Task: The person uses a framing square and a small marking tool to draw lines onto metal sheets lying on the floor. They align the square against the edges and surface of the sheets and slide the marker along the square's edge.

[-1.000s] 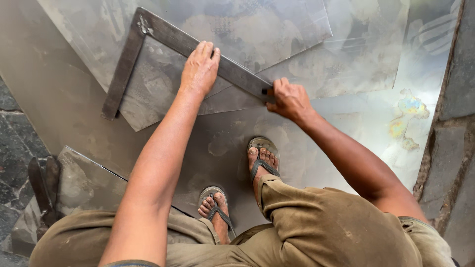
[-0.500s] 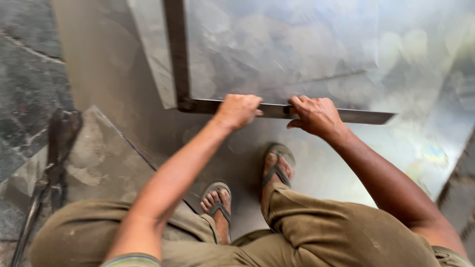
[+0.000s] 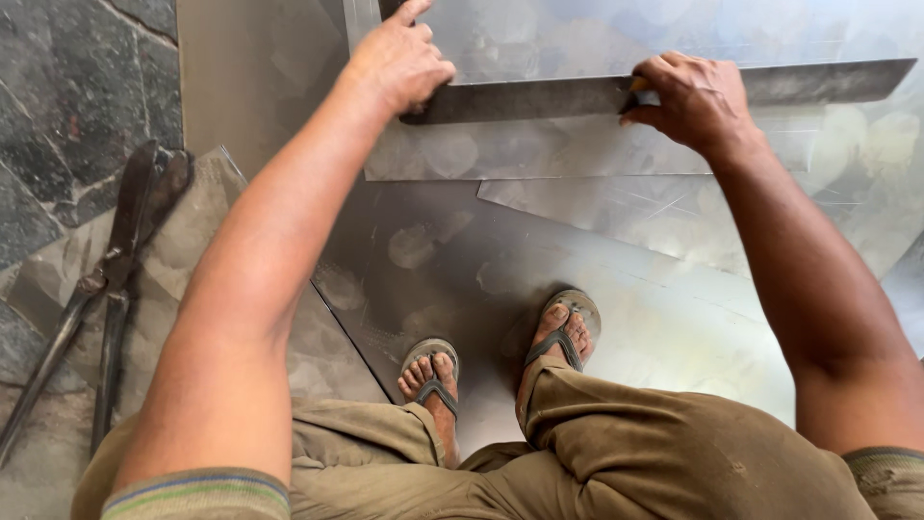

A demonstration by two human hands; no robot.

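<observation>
From the head camera, looking down, you are crouched over overlapping sheets of thin grey metal (image 3: 597, 279) spread on the floor. A flat steel square (image 3: 539, 98) lies across the top sheet, its long blade running left to right near the upper edge of the view, its other arm leaving the frame at the top.

Your left hand (image 3: 399, 60) presses down on the square near its corner, palm flat and fingers spread over the blade; it pins the tool rather than curling around it.

Your right hand (image 3: 688, 96) sits farther along the same blade, fingers bunched tight against its lower edge. A small yellowish tip shows between thumb and forefinger, so the grip is closed on something thin, though what it is cannot be made out.

Both feet, in flip-flops (image 3: 563, 332), stand on the lower sheet, between your knees and the square.

Off to the left, a pair of long-handled tin snips (image 3: 106, 279) lies on a separate scrap of sheet, well apart from both hands, with dark stone paving (image 3: 58, 106) beside it.
</observation>
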